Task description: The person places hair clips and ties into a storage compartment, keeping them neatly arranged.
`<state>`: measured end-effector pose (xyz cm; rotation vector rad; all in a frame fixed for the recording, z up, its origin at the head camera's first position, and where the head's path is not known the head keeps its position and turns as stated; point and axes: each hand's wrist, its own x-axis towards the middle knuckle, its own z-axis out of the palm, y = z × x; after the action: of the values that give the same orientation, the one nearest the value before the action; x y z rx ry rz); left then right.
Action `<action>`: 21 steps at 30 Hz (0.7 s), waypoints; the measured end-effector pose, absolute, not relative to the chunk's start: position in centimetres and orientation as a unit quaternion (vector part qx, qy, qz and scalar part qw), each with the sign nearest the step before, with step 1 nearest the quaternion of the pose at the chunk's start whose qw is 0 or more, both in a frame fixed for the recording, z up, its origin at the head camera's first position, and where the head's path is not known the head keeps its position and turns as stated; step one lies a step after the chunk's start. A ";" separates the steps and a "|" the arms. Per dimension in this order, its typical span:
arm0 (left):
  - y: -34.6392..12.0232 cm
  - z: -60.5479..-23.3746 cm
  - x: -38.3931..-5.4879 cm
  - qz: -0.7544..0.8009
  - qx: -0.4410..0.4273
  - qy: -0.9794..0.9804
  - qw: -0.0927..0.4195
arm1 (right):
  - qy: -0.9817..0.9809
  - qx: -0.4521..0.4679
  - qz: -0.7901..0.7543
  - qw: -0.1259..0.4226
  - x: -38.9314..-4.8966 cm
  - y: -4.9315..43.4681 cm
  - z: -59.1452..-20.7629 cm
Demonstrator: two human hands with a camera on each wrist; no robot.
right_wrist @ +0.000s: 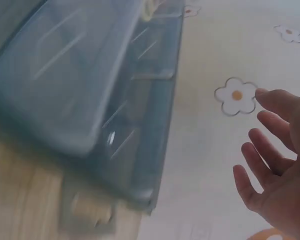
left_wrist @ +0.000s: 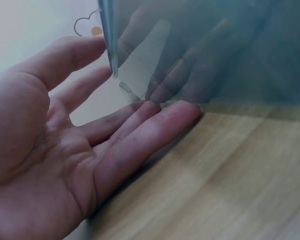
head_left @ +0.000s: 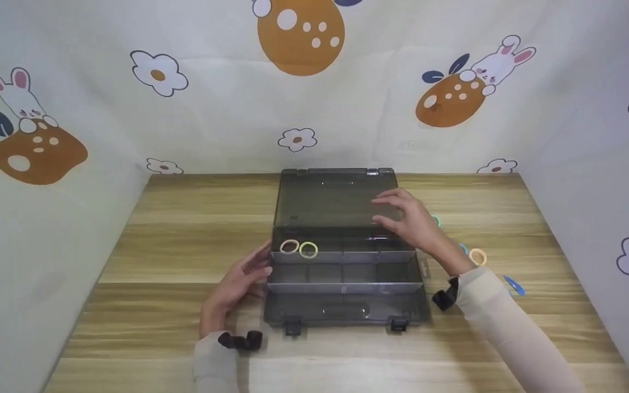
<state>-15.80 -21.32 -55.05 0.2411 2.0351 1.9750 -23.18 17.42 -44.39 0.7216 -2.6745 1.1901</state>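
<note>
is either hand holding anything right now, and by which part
Nothing is held: the right hand is empty, and the left hand only touches the gray box at its left side.

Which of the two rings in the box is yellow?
The right-hand ring in the head view; the other ring, on its left, is peach.

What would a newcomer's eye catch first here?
An open, see-through dark box dominates the middle, with a pinkish ring and a yellow ring toward its left side. Above its right part hangs the empty right hand; behind, cartoon rabbits and orange fruit pattern the backdrop.
</note>
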 end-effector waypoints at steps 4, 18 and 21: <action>-21.3 -55.1 -15.8 0.688 0.086 0.705 0.149 | -0.896 0.210 0.388 0.060 -23.7 19.5 -44.9; -21.3 -55.1 -15.7 0.692 0.070 0.703 0.149 | -0.922 0.113 0.369 -0.024 -25.2 25.9 -47.0; -21.2 -55.0 -15.7 0.692 0.065 0.704 0.149 | -0.923 0.089 0.372 -0.055 -25.5 27.0 -47.6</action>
<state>-15.74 -21.25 -55.02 0.1858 2.0236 1.9880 -25.45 26.98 -47.56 0.2890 -3.0036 1.2098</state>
